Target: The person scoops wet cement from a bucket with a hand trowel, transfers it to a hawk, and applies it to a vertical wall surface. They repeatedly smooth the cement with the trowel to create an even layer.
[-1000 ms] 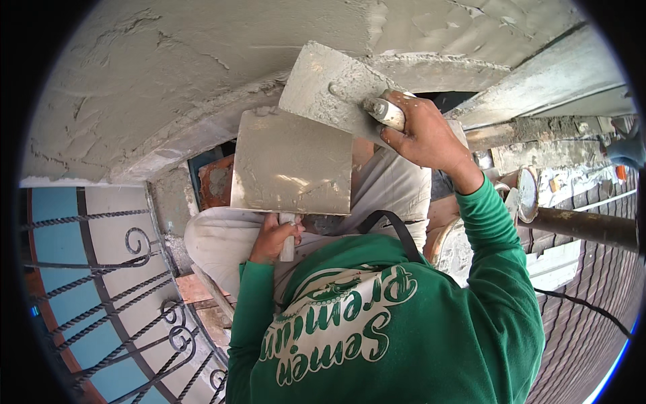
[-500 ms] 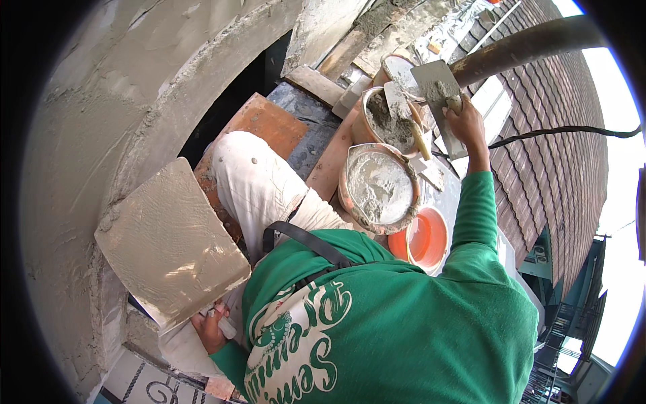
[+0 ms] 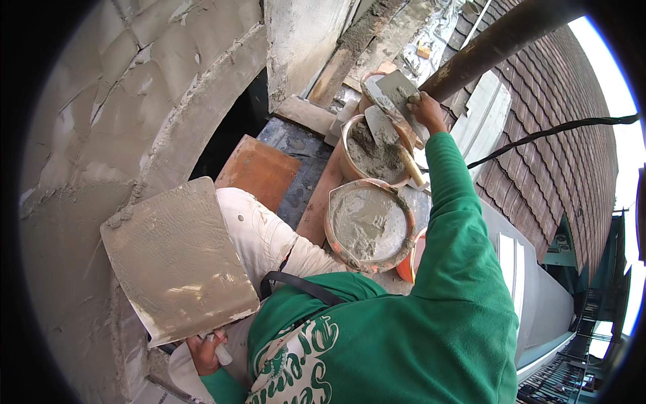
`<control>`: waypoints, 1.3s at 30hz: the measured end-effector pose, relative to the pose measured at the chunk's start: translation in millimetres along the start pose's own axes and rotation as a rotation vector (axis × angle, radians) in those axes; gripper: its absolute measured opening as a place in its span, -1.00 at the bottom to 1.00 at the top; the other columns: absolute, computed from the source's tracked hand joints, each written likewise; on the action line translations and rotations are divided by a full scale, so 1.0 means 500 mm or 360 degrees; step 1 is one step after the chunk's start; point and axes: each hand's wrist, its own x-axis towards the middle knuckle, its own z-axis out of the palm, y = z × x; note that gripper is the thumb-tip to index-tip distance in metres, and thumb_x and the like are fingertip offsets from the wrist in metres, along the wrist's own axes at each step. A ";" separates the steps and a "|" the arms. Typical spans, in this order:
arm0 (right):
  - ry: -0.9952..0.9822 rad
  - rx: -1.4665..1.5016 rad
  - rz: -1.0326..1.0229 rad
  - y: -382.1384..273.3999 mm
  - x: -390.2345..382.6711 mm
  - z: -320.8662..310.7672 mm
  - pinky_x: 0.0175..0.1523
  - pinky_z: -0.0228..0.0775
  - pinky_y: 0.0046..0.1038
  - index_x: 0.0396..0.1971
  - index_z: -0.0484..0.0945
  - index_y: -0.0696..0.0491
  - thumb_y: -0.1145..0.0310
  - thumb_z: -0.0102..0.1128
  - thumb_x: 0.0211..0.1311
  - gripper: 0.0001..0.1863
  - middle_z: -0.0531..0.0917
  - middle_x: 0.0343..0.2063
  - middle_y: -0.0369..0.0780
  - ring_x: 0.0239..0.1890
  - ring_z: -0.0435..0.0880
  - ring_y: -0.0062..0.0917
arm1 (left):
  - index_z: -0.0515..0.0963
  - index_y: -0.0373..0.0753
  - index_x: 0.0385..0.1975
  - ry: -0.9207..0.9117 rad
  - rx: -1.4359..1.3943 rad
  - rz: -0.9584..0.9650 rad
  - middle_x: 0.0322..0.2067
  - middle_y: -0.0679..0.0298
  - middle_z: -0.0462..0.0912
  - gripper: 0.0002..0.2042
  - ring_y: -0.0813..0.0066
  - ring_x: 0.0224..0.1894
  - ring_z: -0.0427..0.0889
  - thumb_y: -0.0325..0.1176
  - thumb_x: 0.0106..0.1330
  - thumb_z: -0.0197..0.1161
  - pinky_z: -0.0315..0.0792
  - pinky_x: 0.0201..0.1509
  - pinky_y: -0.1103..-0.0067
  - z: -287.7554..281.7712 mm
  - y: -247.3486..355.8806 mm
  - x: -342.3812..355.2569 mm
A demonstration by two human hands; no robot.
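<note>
My left hand [image 3: 204, 351] is closed round the handle of a square plastering hawk [image 3: 178, 262], its plate coated in grey mortar, low at the left by my leg. My right hand [image 3: 427, 111] grips a steel trowel [image 3: 397, 93] smeared with mortar, reached out over the rear of several buckets. The middle bucket [image 3: 363, 161] holds grey mortar and a tool with a wooden handle [image 3: 410, 167]. The nearer bucket [image 3: 368, 224] holds a pale, wet grey mix. An orange bucket [image 3: 409, 266] is partly hidden behind my right arm.
A plastered wall [image 3: 87, 135] with a dark opening runs along the left. An orange board [image 3: 257, 172] lies beside my leg. A dark pipe [image 3: 501, 44] slants above the buckets, with a black cable [image 3: 538, 135] below it. A tiled roof [image 3: 565, 168] drops away at the right.
The view has swung from the wall toward the buckets. My right hand has left the hawk's side and moved out over the buckets with the trowel. The hawk stays in my left hand.
</note>
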 end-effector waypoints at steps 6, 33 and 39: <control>-0.0157 -0.0211 0.0094 -0.064 0.113 0.097 0.23 0.50 -0.06 0.22 0.53 -0.01 0.15 0.10 0.36 -0.52 0.71 0.11 -0.09 0.19 0.67 -0.13 | 0.37 -0.41 0.21 -0.0007 0.0074 -0.0009 -0.23 0.11 0.63 -0.45 0.38 -0.40 0.57 -0.61 0.15 0.27 0.49 -0.33 0.48 0.062 0.003 0.036; -0.0184 -0.1023 -0.0867 -0.086 -0.203 -0.099 -0.24 0.61 -0.19 -0.40 0.72 0.06 0.42 0.15 0.17 -0.84 0.78 -0.41 -0.09 -0.34 0.80 -0.23 | 0.48 -0.35 0.05 -0.0607 0.0358 -0.0289 -0.24 0.23 0.58 -0.59 0.51 -0.45 0.55 -0.53 0.15 0.28 0.50 -0.43 0.55 0.255 0.035 0.371; -0.0195 -0.1254 -0.1237 -0.131 -0.082 -0.024 -0.35 0.52 -0.35 -0.54 0.75 -0.02 0.44 0.18 0.03 -0.85 0.77 -0.47 -0.16 -0.43 0.76 -0.37 | 0.35 -0.48 0.20 -0.0704 0.0419 -0.0371 -0.20 0.14 0.58 -0.43 0.49 -0.43 0.58 -0.53 0.16 0.33 0.52 -0.40 0.52 0.265 0.046 0.414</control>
